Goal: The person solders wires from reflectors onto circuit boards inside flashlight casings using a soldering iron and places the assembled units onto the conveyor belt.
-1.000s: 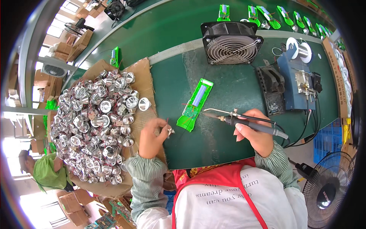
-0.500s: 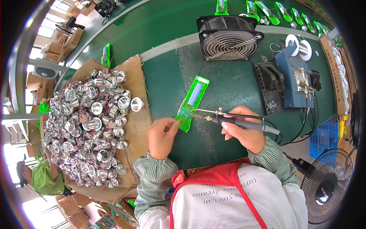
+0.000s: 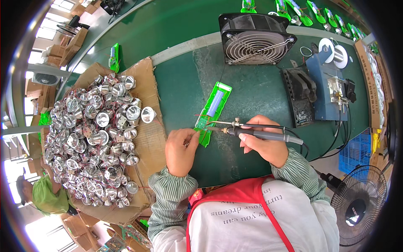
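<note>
A bright green plastic housing (image 3: 222, 89) lies slantwise on the table, with a pale blue cylindrical battery (image 3: 215, 103) and a small green circuit board (image 3: 202, 122) inside it. Thin red wires run by the board. My right hand (image 3: 270, 147) grips a soldering iron (image 3: 265, 135) with a thin metal feed tube along its top. The iron's tip reaches the board. At the housing's lower left edge my left hand (image 3: 180, 152) is closed in a pinch, thumb and forefinger by the board. What sits between those fingertips is too small to make out.
Silver reflector cups (image 3: 96, 138) with wires lie heaped on cardboard (image 3: 147, 88) at left. A square fan (image 3: 258, 46) stands ahead; a blue soldering feeder (image 3: 323, 84) with a solder spool (image 3: 340, 56) is at right. More green housings (image 3: 300, 14) line the far belt. A person (image 3: 46, 193) is at far left.
The view has shifted slightly. The soldering iron's tip has moved a little left over the board, while my left hand keeps its pinch at the housing's edge.
</note>
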### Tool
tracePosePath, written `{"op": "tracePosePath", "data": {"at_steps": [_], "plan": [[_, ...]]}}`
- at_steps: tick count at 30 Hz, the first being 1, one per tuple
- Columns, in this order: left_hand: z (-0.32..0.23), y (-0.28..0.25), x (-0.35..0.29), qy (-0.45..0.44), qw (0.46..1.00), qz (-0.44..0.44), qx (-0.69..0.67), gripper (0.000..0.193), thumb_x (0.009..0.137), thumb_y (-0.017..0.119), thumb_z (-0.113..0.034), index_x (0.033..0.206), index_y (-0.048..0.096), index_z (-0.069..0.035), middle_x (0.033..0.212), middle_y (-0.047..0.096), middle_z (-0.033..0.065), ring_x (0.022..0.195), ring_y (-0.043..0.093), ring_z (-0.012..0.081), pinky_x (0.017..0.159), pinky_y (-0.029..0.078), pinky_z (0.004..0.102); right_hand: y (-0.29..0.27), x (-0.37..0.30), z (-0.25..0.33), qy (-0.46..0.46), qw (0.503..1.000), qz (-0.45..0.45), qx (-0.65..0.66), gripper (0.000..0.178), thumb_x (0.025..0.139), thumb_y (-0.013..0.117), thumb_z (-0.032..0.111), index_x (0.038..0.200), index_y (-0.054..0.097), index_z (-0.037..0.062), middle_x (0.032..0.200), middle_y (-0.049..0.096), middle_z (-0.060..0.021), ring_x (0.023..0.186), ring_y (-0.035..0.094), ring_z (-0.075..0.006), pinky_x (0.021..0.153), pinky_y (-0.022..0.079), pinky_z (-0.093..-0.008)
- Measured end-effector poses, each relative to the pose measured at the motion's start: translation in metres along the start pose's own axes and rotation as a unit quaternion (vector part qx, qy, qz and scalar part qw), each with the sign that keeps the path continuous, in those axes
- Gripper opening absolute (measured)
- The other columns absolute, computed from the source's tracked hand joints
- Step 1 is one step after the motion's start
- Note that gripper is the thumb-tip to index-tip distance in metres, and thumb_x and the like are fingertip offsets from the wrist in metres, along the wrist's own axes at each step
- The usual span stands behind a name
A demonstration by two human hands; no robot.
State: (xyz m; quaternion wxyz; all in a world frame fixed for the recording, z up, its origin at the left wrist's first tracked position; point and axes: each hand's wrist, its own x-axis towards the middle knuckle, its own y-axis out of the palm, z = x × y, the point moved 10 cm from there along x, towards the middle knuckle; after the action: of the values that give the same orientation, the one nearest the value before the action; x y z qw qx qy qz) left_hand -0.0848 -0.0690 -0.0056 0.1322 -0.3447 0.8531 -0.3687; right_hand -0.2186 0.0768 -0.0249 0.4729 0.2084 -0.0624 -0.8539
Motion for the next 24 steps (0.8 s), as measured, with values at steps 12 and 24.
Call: {"op": "tracePosePath", "data": {"at_steps": [12, 24], "plan": [[-0.005, 0.002, 0.001, 0.005, 1.000, 0.007, 0.026, 0.008, 0.075, 0.063, -0.007, 0.078, 0.060, 0.000, 0.069, 0.055, 0.0095, 0.062, 0.052, 0.0179, 0.056, 0.044, 0.0284, -0.001, -0.001, 0.004, -0.008, 1.000, 0.000, -0.021, 0.015, 0.076, 0.061, 0.004, 0.086, 0.052, -0.0027, 0.075, 0.059, -0.0084, 0.061, 0.058, -0.0106, 0.052, 0.049, -0.0234], [-0.010, 0.000, 0.000, 0.020, 0.999, -0.001, 0.045, 0.009, 0.074, 0.063, -0.009, 0.075, 0.060, 0.000, 0.066, 0.056, 0.0082, 0.063, 0.051, 0.0194, 0.056, 0.043, 0.0300, -0.016, -0.012, 0.015, -0.043, 0.999, -0.027, -0.007, 0.014, 0.078, 0.059, 0.000, 0.087, 0.048, -0.0020, 0.071, 0.060, -0.0132, 0.056, 0.059, -0.0143, 0.051, 0.048, -0.0241]]}}
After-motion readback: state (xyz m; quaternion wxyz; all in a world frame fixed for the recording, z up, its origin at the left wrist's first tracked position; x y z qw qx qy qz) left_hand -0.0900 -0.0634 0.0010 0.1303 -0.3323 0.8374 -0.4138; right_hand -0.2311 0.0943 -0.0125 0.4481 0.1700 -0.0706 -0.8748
